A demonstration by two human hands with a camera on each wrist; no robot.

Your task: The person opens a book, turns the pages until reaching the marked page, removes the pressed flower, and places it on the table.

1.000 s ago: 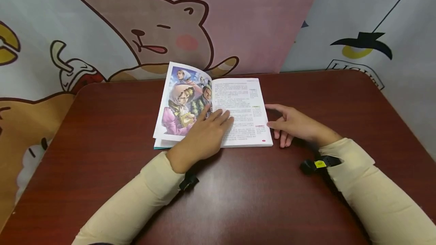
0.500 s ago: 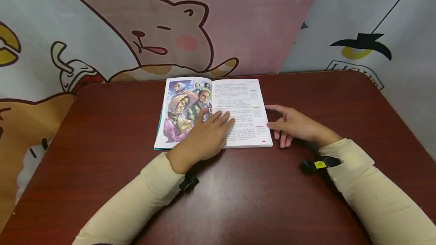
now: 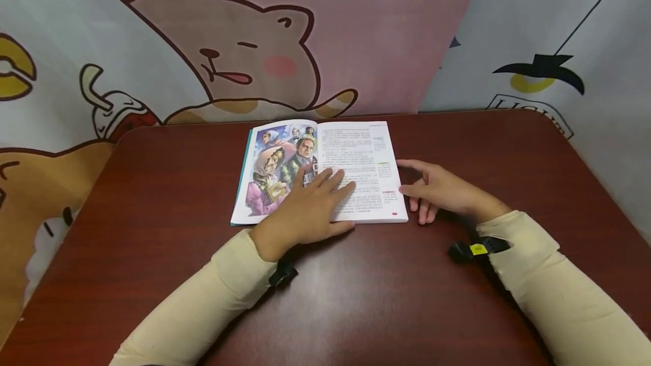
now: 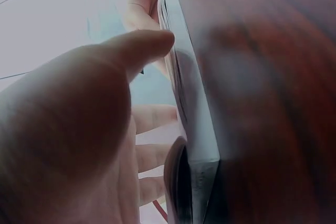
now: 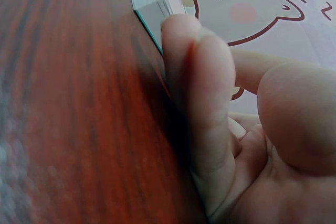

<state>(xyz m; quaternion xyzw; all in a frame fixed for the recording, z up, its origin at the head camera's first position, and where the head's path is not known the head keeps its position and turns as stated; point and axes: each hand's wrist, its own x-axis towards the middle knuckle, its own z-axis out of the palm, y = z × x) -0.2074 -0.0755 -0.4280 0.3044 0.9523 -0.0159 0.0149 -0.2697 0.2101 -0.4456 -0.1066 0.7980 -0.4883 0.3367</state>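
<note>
An open book [image 3: 351,146] lies on the table. Its left page carries a colour illustration [image 3: 277,171] of several figures; the right page is printed text. My left hand [image 3: 310,210] rests across the lower middle of both pages, fingers spread, thumb near the bottom edge. In the left wrist view the thumb stands close to the book's edge [image 4: 202,124]. At the right edge of the book, my right hand [image 3: 439,188] has index finger and thumb at the page edge, the other fingers loosely bent on the table. In the right wrist view these fingers lie beside the book's corner [image 5: 152,11].
The dark red-brown table [image 3: 168,185] extends round the book on all sides. Behind it hangs a backdrop [image 3: 376,44] printed with a sleeping cartoon bear. Each wrist wears a small black camera, the right camera [image 3: 468,250] bearing a yellow label.
The left page, raised and curling a second ago, has come down flatter onto the book. My left hand's thumb has spread out toward the bottom edge. The right hand has stayed in place.
</note>
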